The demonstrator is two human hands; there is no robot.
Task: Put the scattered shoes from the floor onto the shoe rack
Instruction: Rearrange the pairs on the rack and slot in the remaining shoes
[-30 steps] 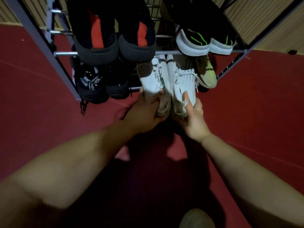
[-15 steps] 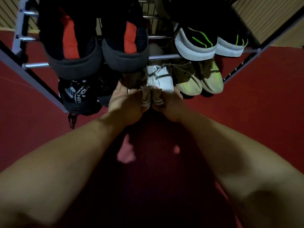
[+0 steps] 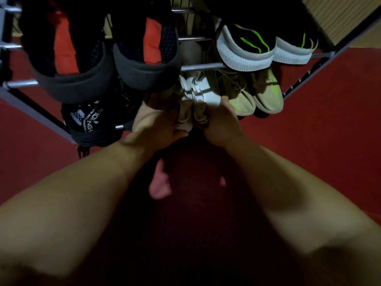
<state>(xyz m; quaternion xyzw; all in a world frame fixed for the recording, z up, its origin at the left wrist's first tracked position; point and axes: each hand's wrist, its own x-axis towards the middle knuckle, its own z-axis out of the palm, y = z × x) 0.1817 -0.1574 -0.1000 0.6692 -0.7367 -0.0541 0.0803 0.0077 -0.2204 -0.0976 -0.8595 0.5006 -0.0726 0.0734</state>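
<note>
On the lower shelf of the shoe rack (image 3: 201,67), left hand (image 3: 154,124) and right hand (image 3: 221,122) each grip a heel of the white sneakers (image 3: 198,93), toes pointing away into the rack, between black shoes (image 3: 88,124) and beige pair (image 3: 255,96).

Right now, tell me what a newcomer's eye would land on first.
The left hand and right hand grip the heels of the white sneakers at the lower tier's middle. Above them, black shoes with red tongues sit upper left, and neon-green-striped black shoes upper right.
</note>
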